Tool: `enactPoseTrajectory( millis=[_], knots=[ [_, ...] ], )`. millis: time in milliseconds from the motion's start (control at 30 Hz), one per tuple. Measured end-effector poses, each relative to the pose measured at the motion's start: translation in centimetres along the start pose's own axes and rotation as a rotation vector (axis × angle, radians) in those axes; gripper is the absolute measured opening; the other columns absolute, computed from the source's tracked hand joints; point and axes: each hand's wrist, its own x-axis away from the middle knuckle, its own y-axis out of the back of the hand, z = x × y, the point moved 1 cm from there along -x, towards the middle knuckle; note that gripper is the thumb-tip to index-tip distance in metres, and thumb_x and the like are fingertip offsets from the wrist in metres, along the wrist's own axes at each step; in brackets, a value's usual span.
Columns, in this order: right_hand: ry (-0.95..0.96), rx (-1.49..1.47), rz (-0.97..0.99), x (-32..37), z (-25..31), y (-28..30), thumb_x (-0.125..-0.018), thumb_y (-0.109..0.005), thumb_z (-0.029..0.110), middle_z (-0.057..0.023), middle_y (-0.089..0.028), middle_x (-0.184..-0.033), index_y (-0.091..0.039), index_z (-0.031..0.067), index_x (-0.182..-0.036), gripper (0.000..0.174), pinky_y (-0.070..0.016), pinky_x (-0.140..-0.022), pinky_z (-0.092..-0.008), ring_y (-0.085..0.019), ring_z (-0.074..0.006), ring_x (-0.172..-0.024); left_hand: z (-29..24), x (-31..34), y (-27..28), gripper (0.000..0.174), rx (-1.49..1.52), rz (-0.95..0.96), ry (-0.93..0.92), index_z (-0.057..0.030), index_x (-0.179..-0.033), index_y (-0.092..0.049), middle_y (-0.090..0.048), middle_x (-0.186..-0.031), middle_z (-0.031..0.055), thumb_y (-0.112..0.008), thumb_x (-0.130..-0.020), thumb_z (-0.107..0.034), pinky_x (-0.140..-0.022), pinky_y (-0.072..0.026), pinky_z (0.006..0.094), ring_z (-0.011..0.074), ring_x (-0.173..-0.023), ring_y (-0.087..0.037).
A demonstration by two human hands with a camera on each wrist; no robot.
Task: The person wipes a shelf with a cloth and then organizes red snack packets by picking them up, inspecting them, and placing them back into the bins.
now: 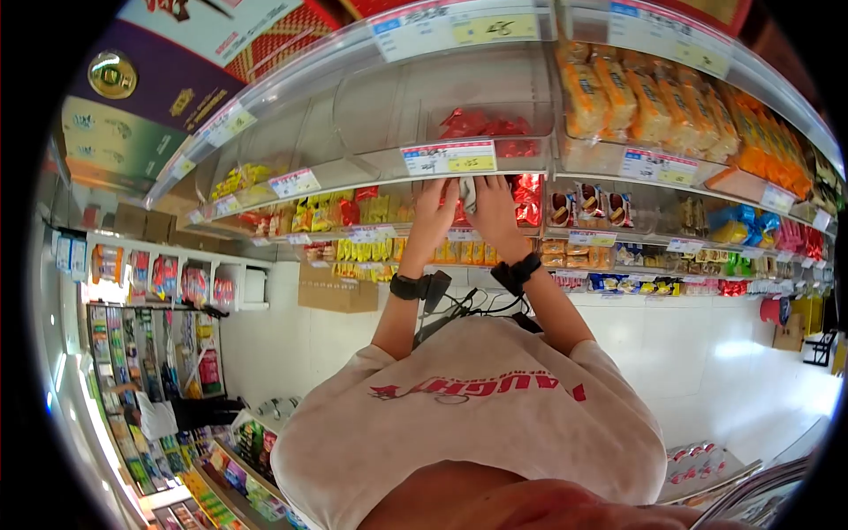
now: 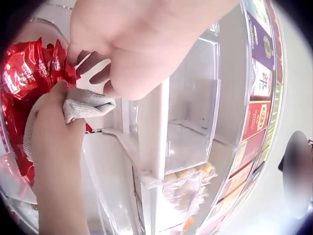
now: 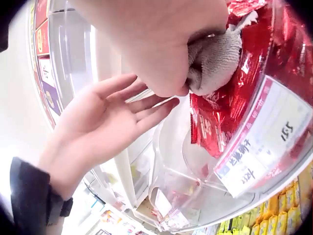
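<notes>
A grey cloth (image 1: 469,194) shows between the two hands at the shelf front. My right hand (image 1: 497,216) grips this cloth (image 3: 215,63), with its fingers wrapped in part by it, against red shiny packets (image 3: 210,125). Beside it is my left hand (image 1: 433,216), empty; in the right wrist view the left hand (image 3: 105,117) has its palm showing and its fingers loosely extended towards the right hand. The left wrist view has the right hand (image 2: 58,137) with the cloth (image 2: 88,105) next to red packets (image 2: 29,73), and the left hand (image 2: 132,49) above, fingers slightly bent.
A clear shelf edge with a price label (image 1: 449,157) runs above the hands. Wrapped orange-and-white snacks (image 1: 649,102) fill bins at the upper right. Yellow packets (image 1: 358,250) line a lower row. A cardboard box (image 1: 336,291) stands below, and a person (image 1: 159,415) is at the far left.
</notes>
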Motion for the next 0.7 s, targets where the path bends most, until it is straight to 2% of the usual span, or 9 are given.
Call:
enactPoseTrajectory(
  millis=[67, 133, 200, 300, 400, 533, 567, 667, 700],
  knots=[
    [-0.1, 0.01, 0.117, -1.5, -0.6, -1.1, -0.073, -0.075, 0.013, -0.0252, -0.062, -0.116, -0.062, 0.0023, -0.116, 0.046, -0.0484, -0.095, -0.0486, -0.057, -0.0439, -0.113, -0.5, 0.5, 1.3, 0.033, 0.215, -0.03, 0.035, 0.0056, -0.123, -0.058, -0.069, -0.111, 0.0166, -0.053, -0.104, -0.02, -0.089, -0.052, 0.0324, 0.0222, -0.102, -0.067],
    [-0.018, -0.084, -0.042, -2.4, -1.4, -1.9, -0.076, -0.072, 0.011, -0.0241, -0.066, -0.092, -0.065, 0.0032, -0.104, 0.03, -0.0519, -0.08, -0.0496, -0.063, -0.0428, -0.09, 0.2, 0.5, 3.2, 0.033, 0.398, -0.047, 0.108, 0.0072, -0.119, -0.06, -0.069, -0.109, 0.0146, -0.051, -0.105, -0.021, -0.087, -0.054, 0.0307, 0.019, -0.1, -0.067],
    [0.027, -0.306, -0.11, -2.5, -1.5, -1.9, -0.078, -0.072, 0.011, -0.0218, -0.065, -0.098, -0.065, 0.0031, -0.104, 0.028, -0.0519, -0.078, -0.0477, -0.063, -0.043, -0.088, 1.2, 0.8, 5.1, 0.031, 0.453, -0.084, 0.181, 0.0058, -0.108, -0.062, -0.07, -0.099, 0.0115, -0.05, -0.105, -0.022, -0.083, -0.0549, 0.0299, 0.0182, -0.091, -0.069],
    [0.18, -0.073, -0.281, -1.3, 2.4, 0.5, -0.091, -0.066, 0.008, -0.0171, -0.066, -0.09, -0.06, -0.0019, -0.106, 0.019, -0.0521, -0.074, -0.0406, -0.064, -0.0348, -0.081, 2.2, 1.0, 8.3, 0.029, 0.441, -0.173, 0.164, 0.0028, -0.099, -0.065, -0.069, -0.087, 0.0072, -0.054, -0.104, -0.023, -0.077, -0.0525, 0.0273, 0.0152, -0.083, -0.067],
    [-0.03, -0.551, -0.191, -0.4, 6.8, -1.3, -0.089, -0.071, 0.012, -0.0155, -0.062, -0.104, -0.061, -0.0025, -0.11, 0.028, -0.0512, -0.08, -0.0372, -0.063, -0.0309, -0.093, 3.9, 0.9, 11.5, 0.027, 0.374, -0.324, 0.149, 0.0048, -0.094, -0.064, -0.069, -0.084, 0.0068, -0.054, -0.103, -0.018, -0.072, -0.0519, 0.0264, 0.013, -0.078, -0.067],
    [0.179, -0.556, -0.123, -0.4, 14.0, -4.4, -0.09, -0.071, 0.011, -0.0146, -0.061, -0.106, -0.061, -0.0025, -0.116, 0.031, -0.0512, -0.082, -0.0356, -0.063, -0.0301, -0.094, 7.9, 0.9, 15.4, 0.02, -0.1, -0.377, 0.031, 0.0056, -0.103, -0.065, -0.071, -0.094, 0.0184, -0.061, -0.094, -0.012, -0.074, -0.0517, 0.0357, 0.0291, -0.084, -0.069],
    [0.201, -0.575, -0.122, -0.7, 15.2, -5.8, -0.09, -0.07, 0.01, -0.0141, -0.065, -0.101, -0.061, -0.0015, -0.118, 0.031, -0.0521, -0.08, -0.0365, -0.065, -0.0309, -0.087, 8.8, 0.9, 16.4, 0.023, -0.109, -0.358, -0.034, 0.0048, -0.107, -0.065, -0.069, -0.099, 0.0234, -0.062, -0.091, -0.011, -0.077, -0.0518, 0.0415, 0.0389, -0.089, -0.067],
    [0.092, -0.668, 0.054, -2.0, 15.9, -10.6, -0.093, -0.068, 0.013, -0.0147, -0.068, -0.099, -0.062, -0.0011, -0.118, 0.03, -0.0521, -0.079, -0.0365, -0.066, -0.03, -0.085, 11.7, 0.7, 18.6, 0.024, -0.104, -0.395, -0.036, 0.005, -0.108, -0.064, -0.069, -0.101, 0.024, -0.059, -0.091, -0.01, -0.082, -0.0513, 0.0441, 0.0405, -0.093, -0.066],
    [-0.053, -0.681, 0.141, -2.6, 16.4, -11.6, -0.096, -0.065, 0.022, -0.0146, -0.071, -0.098, -0.062, -0.0006, -0.117, 0.031, -0.0518, -0.079, -0.0364, -0.067, -0.0274, -0.086, 8.0, 1.4, 19.9, 0.028, -0.128, -0.318, 0.108, 0.0048, -0.113, -0.062, -0.066, -0.107, 0.0264, -0.058, -0.091, -0.012, -0.086, -0.0497, 0.0472, 0.0441, -0.1, -0.063]
  ],
)
